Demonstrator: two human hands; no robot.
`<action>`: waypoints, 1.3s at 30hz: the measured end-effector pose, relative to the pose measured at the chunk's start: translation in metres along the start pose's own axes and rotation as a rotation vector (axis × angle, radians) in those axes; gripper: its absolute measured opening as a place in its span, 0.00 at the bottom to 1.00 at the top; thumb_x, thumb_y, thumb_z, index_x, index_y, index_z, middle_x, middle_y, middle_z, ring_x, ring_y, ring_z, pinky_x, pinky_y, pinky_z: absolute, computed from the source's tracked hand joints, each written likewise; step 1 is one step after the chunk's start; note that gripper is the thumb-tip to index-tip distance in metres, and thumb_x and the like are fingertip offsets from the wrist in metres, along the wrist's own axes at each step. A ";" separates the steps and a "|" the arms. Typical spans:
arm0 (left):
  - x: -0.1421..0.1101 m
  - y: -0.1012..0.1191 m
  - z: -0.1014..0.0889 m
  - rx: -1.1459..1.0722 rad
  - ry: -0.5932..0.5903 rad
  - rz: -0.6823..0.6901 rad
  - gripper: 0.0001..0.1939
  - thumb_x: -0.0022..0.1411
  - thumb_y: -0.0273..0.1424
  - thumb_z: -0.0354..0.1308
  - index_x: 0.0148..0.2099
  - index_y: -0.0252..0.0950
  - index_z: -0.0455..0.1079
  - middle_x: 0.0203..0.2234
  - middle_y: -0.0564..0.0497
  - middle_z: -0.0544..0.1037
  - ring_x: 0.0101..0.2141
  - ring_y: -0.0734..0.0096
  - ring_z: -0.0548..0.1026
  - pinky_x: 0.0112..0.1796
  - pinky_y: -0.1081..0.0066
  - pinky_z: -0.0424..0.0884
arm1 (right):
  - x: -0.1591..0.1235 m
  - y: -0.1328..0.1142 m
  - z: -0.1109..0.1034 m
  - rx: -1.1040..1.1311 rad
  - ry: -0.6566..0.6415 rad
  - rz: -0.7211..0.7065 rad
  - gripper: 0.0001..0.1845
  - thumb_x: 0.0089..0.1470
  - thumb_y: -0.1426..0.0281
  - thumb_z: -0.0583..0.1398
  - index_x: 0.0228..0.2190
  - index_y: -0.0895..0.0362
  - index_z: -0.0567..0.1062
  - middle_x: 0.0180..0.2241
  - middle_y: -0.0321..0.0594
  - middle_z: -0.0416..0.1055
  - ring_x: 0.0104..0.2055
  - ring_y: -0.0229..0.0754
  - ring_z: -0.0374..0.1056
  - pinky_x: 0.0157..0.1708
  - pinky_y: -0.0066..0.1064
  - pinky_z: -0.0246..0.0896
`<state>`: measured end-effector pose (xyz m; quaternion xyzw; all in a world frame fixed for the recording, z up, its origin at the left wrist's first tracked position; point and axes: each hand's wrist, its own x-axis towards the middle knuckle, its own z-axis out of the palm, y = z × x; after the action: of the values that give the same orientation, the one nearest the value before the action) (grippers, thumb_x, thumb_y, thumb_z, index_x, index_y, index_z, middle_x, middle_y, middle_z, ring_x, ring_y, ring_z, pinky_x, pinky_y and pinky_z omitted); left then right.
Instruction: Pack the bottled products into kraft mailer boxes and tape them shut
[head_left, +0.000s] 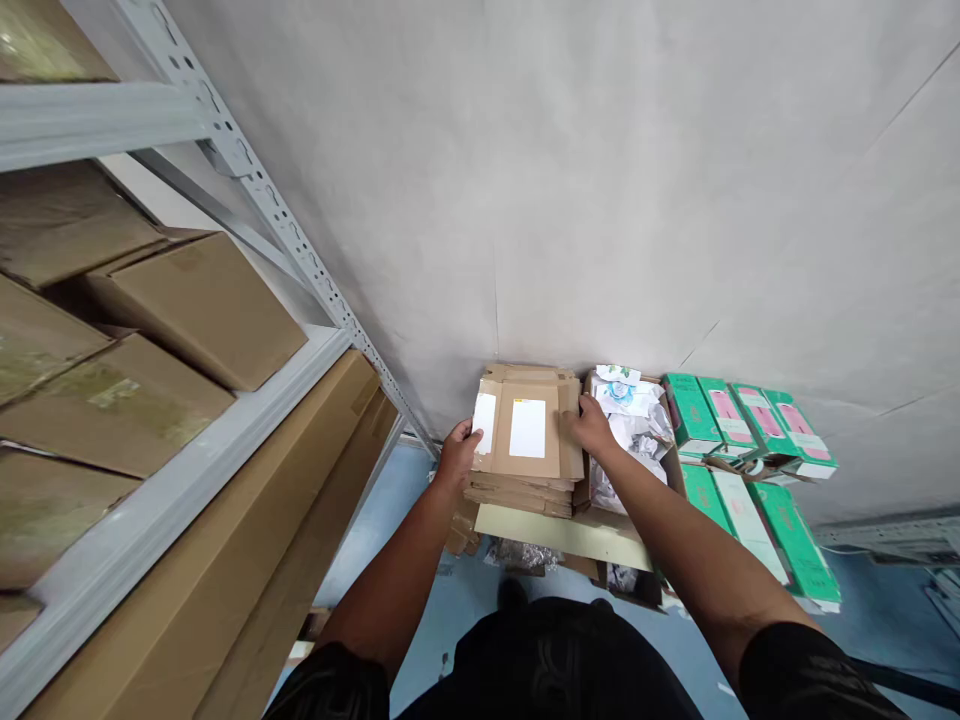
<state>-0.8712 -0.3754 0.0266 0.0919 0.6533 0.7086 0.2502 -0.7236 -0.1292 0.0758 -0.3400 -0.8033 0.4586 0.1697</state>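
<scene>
A stack of flattened cardboard boxes lies on a pale yellow table against the wall. The top piece bears two white labels, one of them a whole rectangle. On its left edge, my left hand is closed with the thumb lying on the upper face. At the opposite edge, my right hand has its fingers curled round the cardboard. Whether the top piece is lifted off the stack I cannot tell. Right beside my right hand stands an open carton full of crumpled white paper or plastic.
Several green boxes, some with pink panels, stand to the right. A metal shelf rack with brown cartons rises close on the left. Clear plastic wrap lies below the table, above the blue floor. Behind is a grey wall.
</scene>
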 end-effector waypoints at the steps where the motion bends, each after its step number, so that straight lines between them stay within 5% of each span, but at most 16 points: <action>1: -0.004 0.004 0.003 -0.025 0.013 0.038 0.26 0.51 0.45 0.67 0.49 0.35 0.73 0.40 0.47 0.82 0.41 0.59 0.79 0.44 0.64 0.74 | -0.001 -0.004 -0.003 0.041 0.008 0.023 0.24 0.51 0.59 0.63 0.49 0.53 0.74 0.52 0.46 0.77 0.54 0.54 0.71 0.56 0.42 0.65; 5: -0.024 0.033 0.015 -0.065 0.022 0.214 0.22 0.57 0.41 0.65 0.50 0.36 0.73 0.44 0.48 0.82 0.46 0.62 0.78 0.49 0.65 0.71 | -0.007 -0.010 -0.015 0.288 0.053 0.093 0.25 0.51 0.59 0.62 0.51 0.50 0.72 0.49 0.41 0.79 0.47 0.50 0.75 0.46 0.38 0.71; 10: -0.042 0.078 0.029 -0.028 -0.062 0.309 0.23 0.59 0.41 0.65 0.53 0.36 0.73 0.45 0.46 0.82 0.46 0.61 0.78 0.50 0.64 0.72 | -0.018 -0.001 -0.025 0.445 0.096 0.185 0.24 0.51 0.55 0.65 0.48 0.50 0.73 0.51 0.42 0.79 0.50 0.50 0.75 0.49 0.39 0.70; 15: -0.045 0.107 0.043 0.008 -0.108 0.276 0.23 0.57 0.40 0.66 0.53 0.36 0.74 0.43 0.46 0.83 0.44 0.60 0.80 0.48 0.63 0.74 | -0.037 -0.003 -0.026 0.721 -0.083 0.426 0.23 0.53 0.50 0.64 0.46 0.50 0.74 0.48 0.44 0.81 0.47 0.50 0.77 0.44 0.42 0.74; 22: -0.066 0.094 0.034 -0.029 -0.046 0.266 0.24 0.59 0.47 0.65 0.51 0.35 0.77 0.39 0.48 0.83 0.44 0.57 0.80 0.45 0.63 0.75 | -0.059 -0.018 -0.046 0.906 0.022 0.399 0.16 0.44 0.59 0.68 0.35 0.52 0.75 0.35 0.39 0.82 0.38 0.52 0.78 0.40 0.41 0.74; 27: -0.096 0.074 0.039 -0.116 0.027 0.246 0.30 0.62 0.55 0.59 0.55 0.37 0.75 0.48 0.44 0.82 0.53 0.55 0.77 0.53 0.58 0.73 | -0.080 -0.027 -0.088 1.038 -0.050 0.306 0.16 0.44 0.57 0.65 0.35 0.52 0.75 0.33 0.38 0.82 0.41 0.53 0.78 0.42 0.42 0.74; 33: -0.159 0.084 0.113 -0.132 -0.137 0.048 0.30 0.52 0.50 0.71 0.52 0.37 0.77 0.43 0.44 0.84 0.49 0.49 0.79 0.51 0.55 0.75 | -0.132 -0.012 -0.175 1.143 -0.251 0.185 0.20 0.48 0.57 0.63 0.42 0.53 0.78 0.36 0.40 0.83 0.46 0.57 0.77 0.47 0.46 0.72; 39: -0.227 0.090 0.214 0.011 -0.315 0.045 0.30 0.48 0.49 0.73 0.48 0.34 0.79 0.37 0.44 0.85 0.40 0.51 0.82 0.43 0.56 0.77 | -0.181 0.047 -0.276 1.061 -0.129 0.140 0.22 0.49 0.52 0.63 0.41 0.53 0.79 0.36 0.42 0.83 0.46 0.58 0.77 0.47 0.46 0.70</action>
<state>-0.6002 -0.2967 0.1863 0.2181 0.6076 0.6872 0.3331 -0.4155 -0.0685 0.1870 -0.2317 -0.4456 0.8315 0.2374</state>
